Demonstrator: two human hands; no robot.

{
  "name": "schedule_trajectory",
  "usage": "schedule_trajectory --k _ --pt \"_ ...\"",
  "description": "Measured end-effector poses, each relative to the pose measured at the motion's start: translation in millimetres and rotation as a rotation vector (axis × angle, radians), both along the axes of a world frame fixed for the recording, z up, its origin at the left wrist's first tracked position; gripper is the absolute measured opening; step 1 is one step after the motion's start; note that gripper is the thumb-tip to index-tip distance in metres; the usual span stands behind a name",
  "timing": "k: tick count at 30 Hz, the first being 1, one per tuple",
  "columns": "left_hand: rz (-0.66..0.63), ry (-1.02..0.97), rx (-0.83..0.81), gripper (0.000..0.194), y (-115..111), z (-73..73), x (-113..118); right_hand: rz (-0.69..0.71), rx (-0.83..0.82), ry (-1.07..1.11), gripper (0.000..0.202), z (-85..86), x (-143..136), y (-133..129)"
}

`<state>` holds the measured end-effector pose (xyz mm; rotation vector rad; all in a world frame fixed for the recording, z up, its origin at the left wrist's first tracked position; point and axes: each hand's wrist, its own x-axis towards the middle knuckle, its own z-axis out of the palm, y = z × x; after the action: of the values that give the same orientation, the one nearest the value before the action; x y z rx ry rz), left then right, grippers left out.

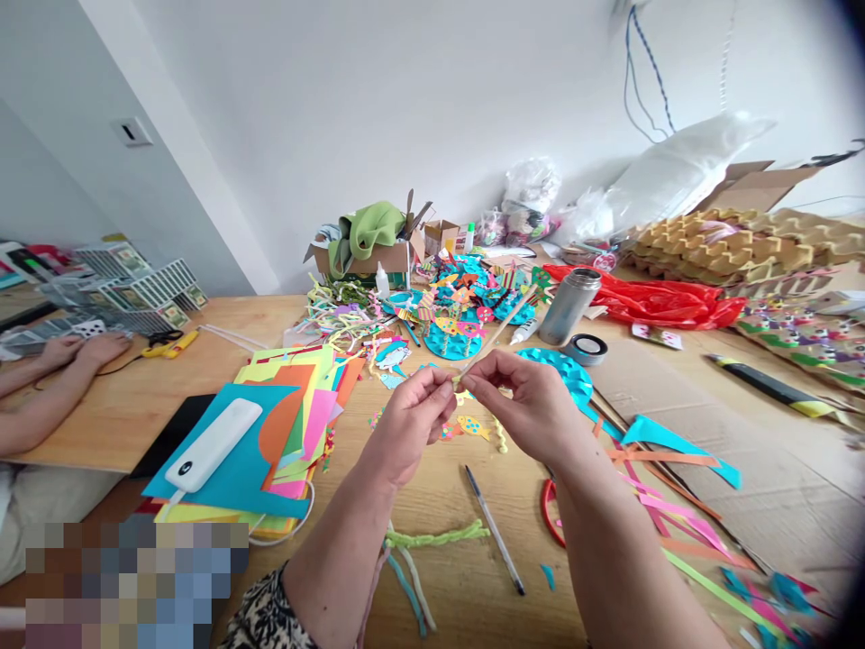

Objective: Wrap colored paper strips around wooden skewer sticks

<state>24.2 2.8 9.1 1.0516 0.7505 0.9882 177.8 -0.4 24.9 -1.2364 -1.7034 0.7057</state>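
Near the middle of the view, my left hand and my right hand meet above the wooden table, both pinching a pale yellow strip. The strip's free end points up and to the right. Fingertips of both hands cover its lower end. Below them lie a yellow fish cutout and a short twisted yellow piece. A pen and a light green fuzzy stem rest nearer to me, between my forearms.
Coloured paper with a white power bank lies left. Behind are blue discs with cutouts and a metal bottle. Right are cardboard, a cutter and red-handled scissors. Another person's hands are far left.
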Motion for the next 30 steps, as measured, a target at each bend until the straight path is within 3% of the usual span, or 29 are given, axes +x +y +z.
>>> schedule_trajectory --k 17,24,30 --pt "-0.049 -0.258 -0.241 0.024 -1.1 3.5 0.0 0.111 0.038 0.057 0.015 -4.2 1.0 3.4" --pt "-0.040 -0.295 -0.229 0.026 -3.4 5.7 1.3 0.157 0.001 0.176 0.020 -8.9 1.2 6.2" --pt "0.049 -0.267 -0.162 0.027 -6.8 6.0 7.2 0.186 -0.076 0.307 0.028 -7.3 -2.0 7.3"
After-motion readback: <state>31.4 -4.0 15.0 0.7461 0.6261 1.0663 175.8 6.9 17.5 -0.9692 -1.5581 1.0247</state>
